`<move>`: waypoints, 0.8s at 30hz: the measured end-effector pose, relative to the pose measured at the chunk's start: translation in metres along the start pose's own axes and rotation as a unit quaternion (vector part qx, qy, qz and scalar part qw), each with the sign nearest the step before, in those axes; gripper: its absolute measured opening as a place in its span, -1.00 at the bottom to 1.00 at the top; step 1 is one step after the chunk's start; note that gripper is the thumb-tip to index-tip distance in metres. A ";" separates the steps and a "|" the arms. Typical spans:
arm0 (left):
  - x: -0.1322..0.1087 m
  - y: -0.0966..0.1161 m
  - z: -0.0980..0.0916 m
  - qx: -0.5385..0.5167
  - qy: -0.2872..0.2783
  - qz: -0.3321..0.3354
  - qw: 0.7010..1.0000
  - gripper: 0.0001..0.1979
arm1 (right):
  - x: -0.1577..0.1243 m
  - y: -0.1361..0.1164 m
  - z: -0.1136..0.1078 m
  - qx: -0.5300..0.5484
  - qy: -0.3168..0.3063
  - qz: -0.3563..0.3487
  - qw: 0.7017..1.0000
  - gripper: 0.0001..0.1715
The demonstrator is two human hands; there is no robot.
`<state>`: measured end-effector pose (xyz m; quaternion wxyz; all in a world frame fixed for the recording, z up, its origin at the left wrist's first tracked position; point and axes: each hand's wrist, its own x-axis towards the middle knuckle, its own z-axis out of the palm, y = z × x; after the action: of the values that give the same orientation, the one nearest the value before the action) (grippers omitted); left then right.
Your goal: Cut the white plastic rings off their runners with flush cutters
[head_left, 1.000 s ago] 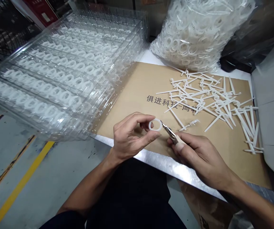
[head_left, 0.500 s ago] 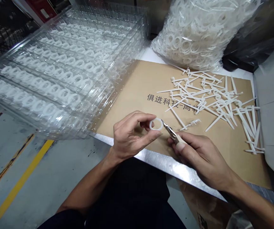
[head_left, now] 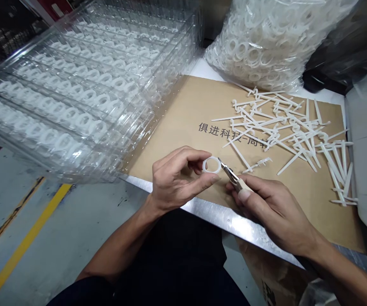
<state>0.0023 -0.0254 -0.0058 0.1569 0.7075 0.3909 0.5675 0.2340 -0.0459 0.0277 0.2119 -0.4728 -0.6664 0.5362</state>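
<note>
Left hand [head_left: 177, 180] pinches while right hand [head_left: 274, 209] grips.

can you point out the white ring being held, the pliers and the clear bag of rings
White ring [head_left: 213, 171]: head view, on the lower part of its band
Pliers [head_left: 231, 173]: head view, on the metal head
Clear bag of rings [head_left: 261, 46]: head view, on its front side

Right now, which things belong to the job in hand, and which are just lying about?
Seemingly in the job:
white ring, in the left hand
pliers, in the right hand
bag of rings
trays of rings

Probably lying about:
loose white sticks on the cardboard
red object
</note>
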 end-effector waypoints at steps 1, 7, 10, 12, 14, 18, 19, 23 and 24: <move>0.000 0.000 0.000 0.001 -0.001 -0.002 1.000 -0.73 | 0.000 0.000 0.000 -0.001 0.000 -0.001 1.000 -0.67; 0.001 0.001 0.000 -0.005 0.002 0.011 1.000 -0.73 | -0.001 -0.001 -0.001 -0.012 0.000 0.000 1.000 -0.69; 0.003 0.002 0.000 -0.005 0.003 0.009 1.000 -0.73 | -0.001 -0.002 -0.001 -0.011 -0.002 0.001 1.000 -0.69; 0.003 0.002 0.000 -0.002 0.001 0.008 1.000 -0.74 | -0.001 -0.002 -0.001 -0.010 -0.004 0.003 1.000 -0.70; 0.001 0.001 0.000 0.001 -0.001 0.005 1.000 -0.74 | -0.001 -0.001 -0.001 -0.009 -0.006 0.008 1.000 -0.69; -0.003 -0.001 -0.001 -0.009 0.000 -0.009 1.000 -0.72 | 0.000 0.002 0.000 0.008 -0.010 0.012 1.000 -0.67; -0.002 -0.001 -0.002 -0.010 0.000 -0.014 1.000 -0.73 | 0.001 0.002 0.001 0.015 -0.013 0.011 1.000 -0.66; 0.021 0.008 -0.005 0.019 -0.010 -0.006 1.000 -0.75 | 0.005 -0.003 0.000 0.016 -0.025 -0.006 1.000 -0.65; 0.032 0.012 -0.003 0.031 -0.008 0.006 0.999 -0.76 | 0.006 -0.004 0.000 0.008 -0.026 -0.012 1.000 -0.65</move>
<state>0.0053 -0.0102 0.0253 0.1351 0.7188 0.4029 0.5502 0.2296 -0.0410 0.0303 0.2049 -0.4493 -0.6731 0.5506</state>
